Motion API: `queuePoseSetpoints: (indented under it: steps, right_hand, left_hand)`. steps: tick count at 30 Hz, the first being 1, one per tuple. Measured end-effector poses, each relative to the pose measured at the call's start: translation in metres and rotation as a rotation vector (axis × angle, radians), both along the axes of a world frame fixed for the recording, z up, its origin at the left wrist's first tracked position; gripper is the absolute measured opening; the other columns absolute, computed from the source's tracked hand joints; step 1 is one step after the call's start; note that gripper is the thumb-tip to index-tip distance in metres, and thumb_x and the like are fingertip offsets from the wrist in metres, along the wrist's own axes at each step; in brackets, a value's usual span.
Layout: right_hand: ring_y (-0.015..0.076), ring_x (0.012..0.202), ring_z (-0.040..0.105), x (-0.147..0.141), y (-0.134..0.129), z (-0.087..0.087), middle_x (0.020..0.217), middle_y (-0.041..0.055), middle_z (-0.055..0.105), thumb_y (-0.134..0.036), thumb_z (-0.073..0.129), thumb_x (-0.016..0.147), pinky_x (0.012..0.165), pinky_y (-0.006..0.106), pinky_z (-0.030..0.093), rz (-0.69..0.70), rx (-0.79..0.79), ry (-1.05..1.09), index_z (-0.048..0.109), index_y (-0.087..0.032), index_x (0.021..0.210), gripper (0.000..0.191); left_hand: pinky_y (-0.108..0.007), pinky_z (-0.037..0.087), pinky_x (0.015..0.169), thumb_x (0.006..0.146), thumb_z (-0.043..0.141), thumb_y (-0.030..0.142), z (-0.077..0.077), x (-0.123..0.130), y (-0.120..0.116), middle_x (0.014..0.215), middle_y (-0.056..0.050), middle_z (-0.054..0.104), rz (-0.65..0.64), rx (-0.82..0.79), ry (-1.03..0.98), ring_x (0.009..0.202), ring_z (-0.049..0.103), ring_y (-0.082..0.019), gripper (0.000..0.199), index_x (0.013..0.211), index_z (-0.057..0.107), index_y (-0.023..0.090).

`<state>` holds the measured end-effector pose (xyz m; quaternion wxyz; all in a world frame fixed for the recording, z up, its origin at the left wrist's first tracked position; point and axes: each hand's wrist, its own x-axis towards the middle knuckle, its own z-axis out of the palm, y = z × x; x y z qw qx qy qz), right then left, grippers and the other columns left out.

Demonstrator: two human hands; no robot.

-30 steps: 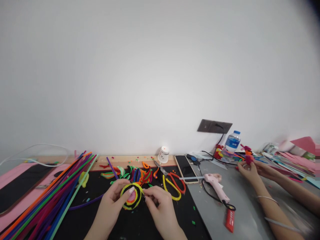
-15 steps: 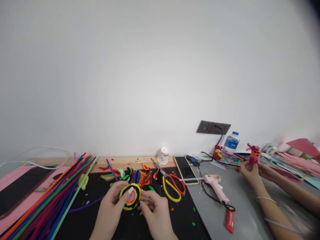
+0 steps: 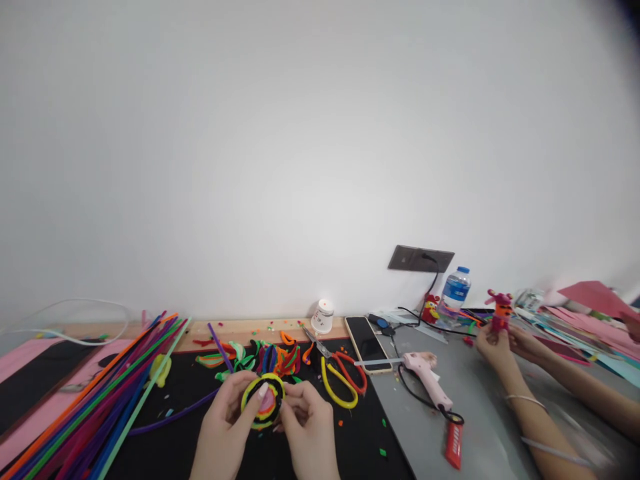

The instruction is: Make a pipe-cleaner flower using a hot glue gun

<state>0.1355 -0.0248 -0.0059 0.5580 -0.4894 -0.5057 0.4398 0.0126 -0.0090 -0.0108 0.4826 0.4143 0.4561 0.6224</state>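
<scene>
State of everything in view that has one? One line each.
Disc: coiled, held
Left grip: closed on disc
Right grip: at disc's rim, hold unclear
Scissors: lying, blade gap unclear
Phone: face up, screen dark
Glue gun: lying down
Bottle: standing, capped
Cup: seems upside down
Socket: cord plugged in
Figure: held by co-worker's hand

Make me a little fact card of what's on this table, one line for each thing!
Left grip: holds a round striped disc, thumb across its front
Right grip: fingertips at the disc's right edge
Far left: bunch of colourful fuzzy sticks
Behind: scissors, white cup
Right: phone, pink glue gun
Person at far right: holding a small pink-and-orange figure
</scene>
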Motion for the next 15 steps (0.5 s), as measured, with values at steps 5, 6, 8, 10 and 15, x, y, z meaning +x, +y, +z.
queuePoseSetpoints:
  steps: [5,6,8,10,15]
  right_hand:
    - [0.0154,0.057,0.061,0.01,0.002,0.004,0.067,0.0052,0.067,-0.031,0.064,0.074,0.053,0.024,0.048,0.016,0.01,0.015,0.061,-0.014,0.079,0.018]
    - [0.016,0.058,0.062,0.012,0.003,0.005,0.068,0.0055,0.068,-0.03,0.064,0.074,0.054,0.024,0.048,0.021,0.014,0.015,0.062,-0.014,0.079,0.017]
    - [0.017,0.06,0.063,0.015,0.003,0.007,0.068,0.0057,0.068,-0.028,0.065,0.073,0.054,0.024,0.047,0.028,0.013,0.015,0.064,-0.014,0.079,0.016]
    - [0.0171,0.06,0.063,0.017,0.004,0.009,0.068,0.0058,0.069,-0.028,0.066,0.072,0.054,0.024,0.047,0.032,0.006,0.009,0.065,-0.014,0.079,0.016]
    - [0.0171,0.059,0.063,0.021,0.005,0.012,0.07,0.0068,0.07,-0.028,0.066,0.072,0.053,0.024,0.046,0.031,0.016,-0.006,0.068,-0.014,0.08,0.016]
  left_hand:
    - [-0.021,0.053,0.067,0.066,0.071,0.036,-0.006,-0.003,0.003,0.077,0.001,0.07,-0.125,0.021,0.027,0.076,0.066,-0.017,0.031,0.087,0.053,0.022]
    - [-0.022,0.053,0.067,0.067,0.071,0.036,-0.006,-0.004,0.003,0.076,0.001,0.07,-0.143,0.023,0.038,0.076,0.066,-0.017,0.031,0.087,0.053,0.022]
    - [-0.023,0.053,0.067,0.067,0.071,0.036,-0.006,-0.005,0.004,0.077,0.0,0.071,-0.155,0.025,0.05,0.076,0.067,-0.018,0.031,0.088,0.054,0.021]
    - [-0.024,0.054,0.069,0.067,0.071,0.036,-0.005,-0.005,0.004,0.079,0.0,0.071,-0.155,0.028,0.056,0.079,0.067,-0.019,0.032,0.09,0.055,0.021]
    - [-0.026,0.054,0.078,0.07,0.068,0.035,-0.009,-0.008,0.006,0.093,-0.005,0.072,-0.215,0.043,0.115,0.091,0.066,-0.021,0.033,0.097,0.057,0.021]
